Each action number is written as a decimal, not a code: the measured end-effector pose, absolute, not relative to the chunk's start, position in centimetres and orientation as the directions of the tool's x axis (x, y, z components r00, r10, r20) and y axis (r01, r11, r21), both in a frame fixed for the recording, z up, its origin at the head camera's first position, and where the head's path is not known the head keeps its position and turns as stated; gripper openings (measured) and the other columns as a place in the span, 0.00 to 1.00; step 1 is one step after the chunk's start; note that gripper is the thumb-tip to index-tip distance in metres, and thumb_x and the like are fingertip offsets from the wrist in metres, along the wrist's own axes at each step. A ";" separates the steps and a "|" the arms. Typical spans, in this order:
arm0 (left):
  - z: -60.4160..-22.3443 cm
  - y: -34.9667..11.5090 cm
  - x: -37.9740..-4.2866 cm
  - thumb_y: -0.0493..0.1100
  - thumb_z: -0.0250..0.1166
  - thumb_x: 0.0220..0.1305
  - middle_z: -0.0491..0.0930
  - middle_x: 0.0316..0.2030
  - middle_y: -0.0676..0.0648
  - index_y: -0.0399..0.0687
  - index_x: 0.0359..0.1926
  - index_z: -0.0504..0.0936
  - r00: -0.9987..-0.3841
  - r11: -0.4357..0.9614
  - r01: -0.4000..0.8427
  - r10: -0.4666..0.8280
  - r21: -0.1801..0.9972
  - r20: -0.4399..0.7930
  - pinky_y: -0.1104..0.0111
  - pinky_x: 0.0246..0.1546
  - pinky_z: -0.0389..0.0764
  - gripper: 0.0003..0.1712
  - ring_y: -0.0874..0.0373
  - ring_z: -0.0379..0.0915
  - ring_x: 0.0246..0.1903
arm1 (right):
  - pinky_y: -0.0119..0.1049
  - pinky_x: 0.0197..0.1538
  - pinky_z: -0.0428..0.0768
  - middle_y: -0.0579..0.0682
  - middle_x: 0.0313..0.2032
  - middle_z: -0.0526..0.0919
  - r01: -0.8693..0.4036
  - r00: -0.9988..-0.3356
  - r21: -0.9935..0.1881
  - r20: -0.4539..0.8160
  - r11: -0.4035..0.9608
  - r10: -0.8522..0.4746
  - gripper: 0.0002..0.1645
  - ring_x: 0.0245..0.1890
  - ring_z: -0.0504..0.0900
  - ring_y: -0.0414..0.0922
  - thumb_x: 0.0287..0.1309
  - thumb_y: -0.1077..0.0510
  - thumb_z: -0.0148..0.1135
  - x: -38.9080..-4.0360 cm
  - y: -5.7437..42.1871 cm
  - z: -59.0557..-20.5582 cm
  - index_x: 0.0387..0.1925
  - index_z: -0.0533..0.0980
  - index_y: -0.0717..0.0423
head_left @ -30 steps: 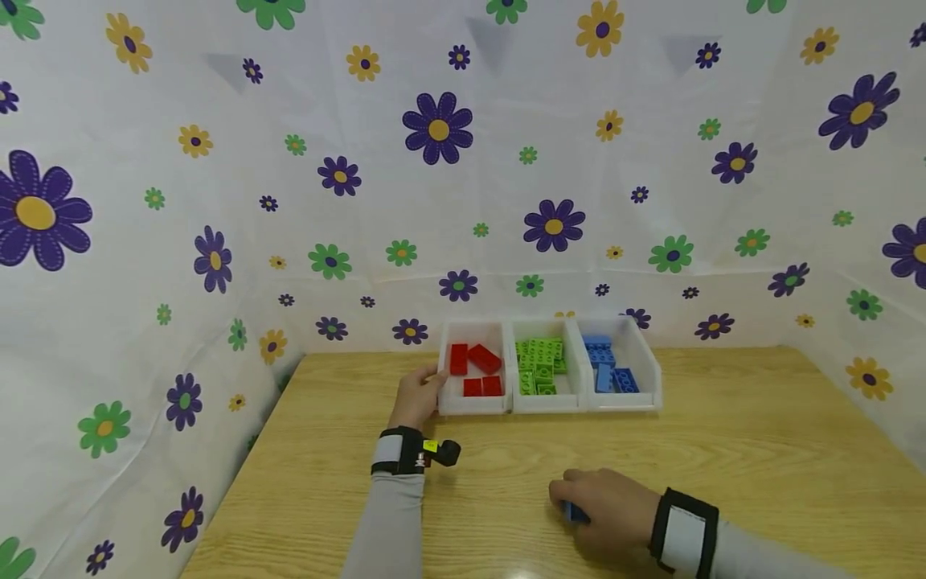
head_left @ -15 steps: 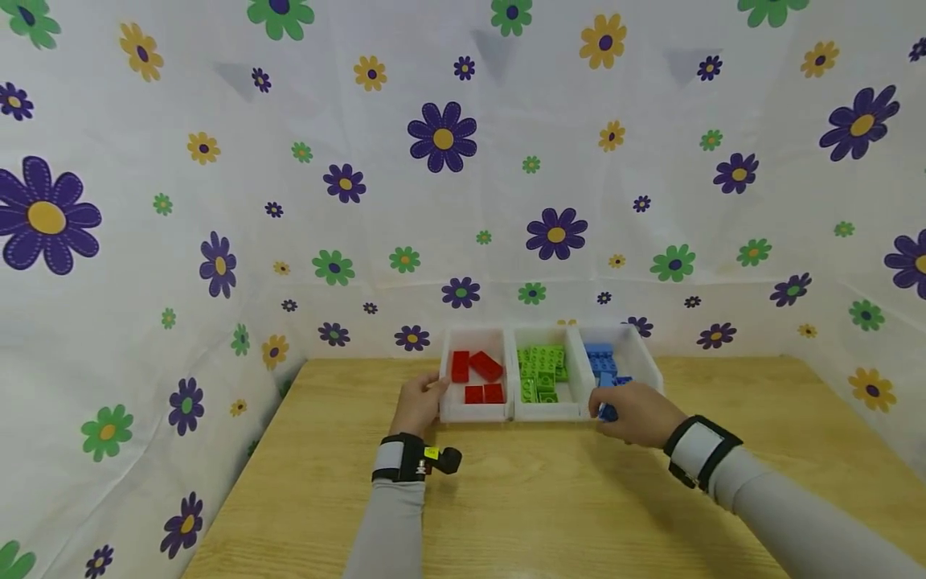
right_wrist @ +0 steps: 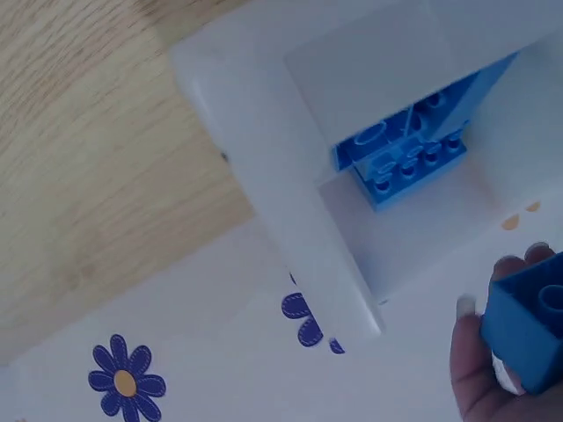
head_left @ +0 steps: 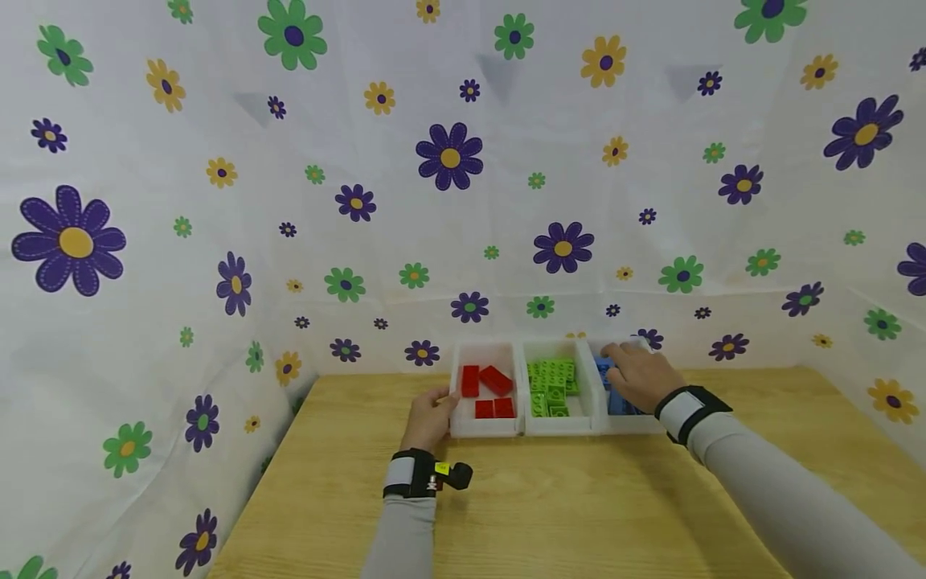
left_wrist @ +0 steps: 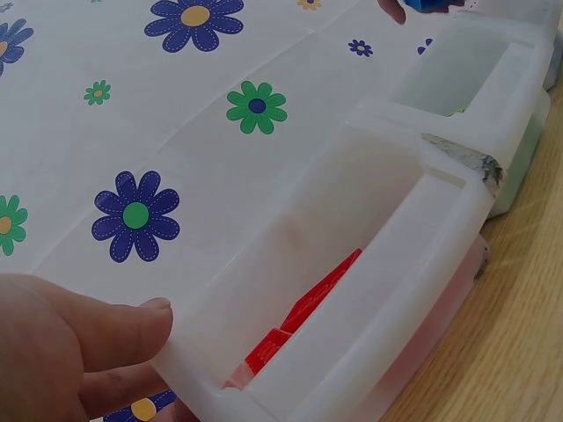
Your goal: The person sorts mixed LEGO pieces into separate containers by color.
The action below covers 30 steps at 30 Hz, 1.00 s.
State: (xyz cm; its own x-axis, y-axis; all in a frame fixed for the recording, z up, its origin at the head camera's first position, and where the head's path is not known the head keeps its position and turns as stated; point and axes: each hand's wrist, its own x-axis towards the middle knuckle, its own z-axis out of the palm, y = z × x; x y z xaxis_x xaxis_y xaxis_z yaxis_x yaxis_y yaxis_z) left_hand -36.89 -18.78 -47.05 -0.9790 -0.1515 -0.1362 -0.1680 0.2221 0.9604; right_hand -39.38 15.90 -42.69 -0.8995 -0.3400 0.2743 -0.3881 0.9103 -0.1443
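Observation:
My left hand holds the left side of a white plastic bin at its rim, thumb by the corner and fingers partly hidden beyond the wall. In that bin lie several red toy building bricks. Over the rightmost white bin is my right hand. In the right wrist view it pinches a blue toy building brick between thumb and fingers, above the bin's far end. Below, more blue bricks lie inside that bin. The hand covers part of them in the head view.
A middle bin with several green bricks joins the other two in a row at the back of the wooden table. Right behind the row hangs a white flowered cloth.
My right hand, with a blue brick, has moved from the near part of the table forward to over the right bin. My left hand has stayed at the left bin. The head view has tilted slightly.

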 end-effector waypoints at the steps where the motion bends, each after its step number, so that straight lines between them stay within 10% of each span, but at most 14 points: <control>1: -47.1 -18.7 -36.9 0.53 0.55 0.60 0.74 0.42 0.41 0.48 0.56 0.71 -0.980 0.222 -0.165 -0.150 0.961 -0.133 0.63 0.28 0.75 0.25 0.49 0.71 0.35 | 0.55 0.41 0.67 0.53 0.43 0.75 -0.377 -0.902 -0.134 0.277 0.916 -0.331 0.21 0.42 0.72 0.52 0.56 0.53 0.41 -39.6 15.9 -42.9 0.50 0.68 0.53; 30: -47.0 -19.5 -37.8 0.55 0.54 0.61 0.74 0.41 0.43 0.49 0.55 0.71 -0.982 0.254 -0.158 -0.144 0.954 -0.124 0.65 0.25 0.74 0.25 0.51 0.71 0.34 | 0.53 0.60 0.45 0.59 0.59 0.61 -0.412 -0.842 -0.021 0.391 0.911 -0.372 0.34 0.62 0.50 0.58 0.49 0.59 0.55 -40.9 17.8 -44.7 0.60 0.60 0.63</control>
